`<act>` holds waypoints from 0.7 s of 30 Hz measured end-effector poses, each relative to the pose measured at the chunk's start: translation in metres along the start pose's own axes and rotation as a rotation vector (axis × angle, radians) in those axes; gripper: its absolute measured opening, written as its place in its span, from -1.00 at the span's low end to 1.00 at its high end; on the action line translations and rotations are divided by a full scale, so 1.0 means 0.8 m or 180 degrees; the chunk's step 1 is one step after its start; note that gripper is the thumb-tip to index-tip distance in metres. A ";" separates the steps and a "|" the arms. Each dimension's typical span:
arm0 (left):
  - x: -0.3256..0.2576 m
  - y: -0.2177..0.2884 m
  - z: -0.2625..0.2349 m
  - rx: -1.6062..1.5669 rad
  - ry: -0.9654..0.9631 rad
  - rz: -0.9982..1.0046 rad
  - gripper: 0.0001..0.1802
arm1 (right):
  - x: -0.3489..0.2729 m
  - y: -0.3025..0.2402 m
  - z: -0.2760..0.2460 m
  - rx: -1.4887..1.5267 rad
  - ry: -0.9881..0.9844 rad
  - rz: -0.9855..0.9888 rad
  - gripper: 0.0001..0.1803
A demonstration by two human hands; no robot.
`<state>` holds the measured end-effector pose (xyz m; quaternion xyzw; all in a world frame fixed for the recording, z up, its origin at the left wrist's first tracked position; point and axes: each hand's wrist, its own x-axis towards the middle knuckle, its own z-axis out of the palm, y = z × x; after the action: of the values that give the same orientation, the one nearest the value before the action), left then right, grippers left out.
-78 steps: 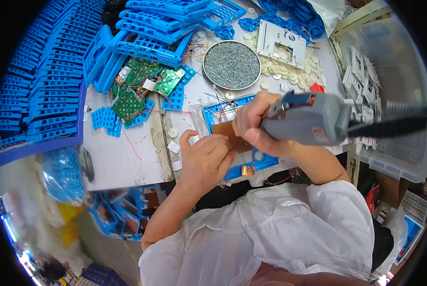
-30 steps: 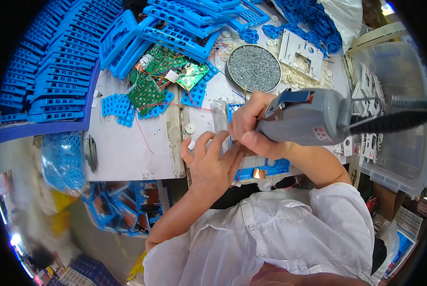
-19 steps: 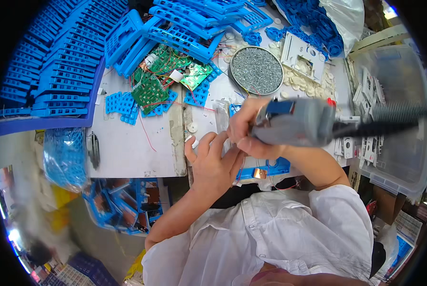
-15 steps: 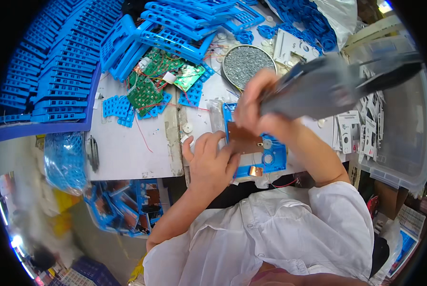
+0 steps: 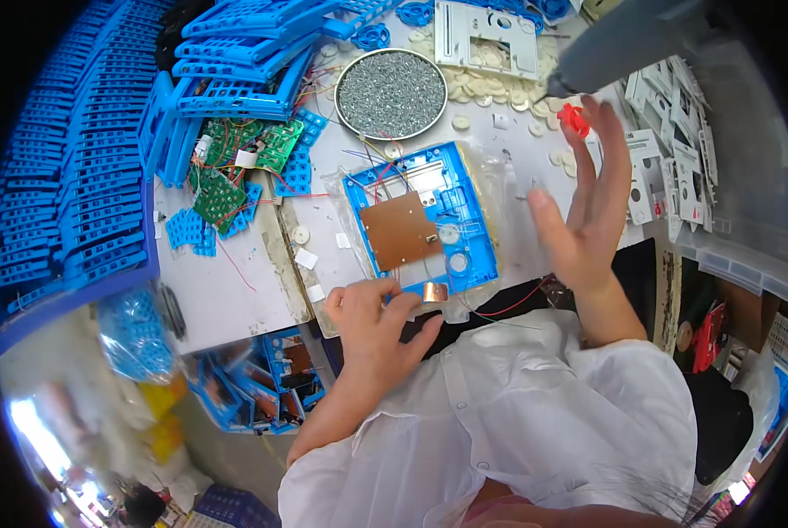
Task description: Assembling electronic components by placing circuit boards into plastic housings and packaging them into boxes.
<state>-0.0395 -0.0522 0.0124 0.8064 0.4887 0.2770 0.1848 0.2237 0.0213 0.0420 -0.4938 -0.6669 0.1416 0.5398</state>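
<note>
A blue plastic casing (image 5: 477, 211) lies in front of me with a brown circuit board (image 5: 400, 233), wires and a small copper-coloured metal piece (image 5: 435, 292) on it. My left hand (image 5: 372, 326) is at its near left corner, fingers bent, thumb apart, with nothing visible in it. To the right of the casing, my right hand (image 5: 592, 202) is raised with its fingers spread and holds nothing. Beyond it hangs a grey power screwdriver (image 5: 623, 48), tip pointing down to the left. A small red object (image 5: 573, 120) shows by my right fingertips; whether they touch it is unclear.
Behind the casing stands a round tray (image 5: 339, 113) heaped with small screws. Green circuit boards (image 5: 218, 195) and stacked blue frames (image 5: 235, 66) are to the left. White panels (image 5: 645, 180) and a clear plastic bin (image 5: 750, 211) stand at the right. Blue casings (image 5: 244, 396) fill a container below the table.
My right hand has released the power screwdriver, which now hangs up and to the right. The hand has moved right and opened. My left hand has drawn back toward the casing's near corner.
</note>
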 end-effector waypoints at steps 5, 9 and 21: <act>0.013 0.001 0.012 0.0347 -0.0099 0.0116 -0.60 | -0.030 0.003 -0.008 0.0144 -0.1683 -0.0491 -0.51; 0.016 0.002 0.014 0.0390 -0.0012 0.0132 -0.63 | -0.040 -0.002 0.025 0.0242 -0.2248 -0.0599 -0.68; 0.027 -0.016 0.003 -0.0301 0.0020 0.0071 -0.75 | -0.024 0.002 0.047 0.0191 -0.2536 -0.0906 -0.76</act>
<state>-0.0387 -0.0276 0.0087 0.8013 0.4666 0.3044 0.2181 0.1910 0.0190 0.0155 -0.2876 -0.8805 0.2647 0.2682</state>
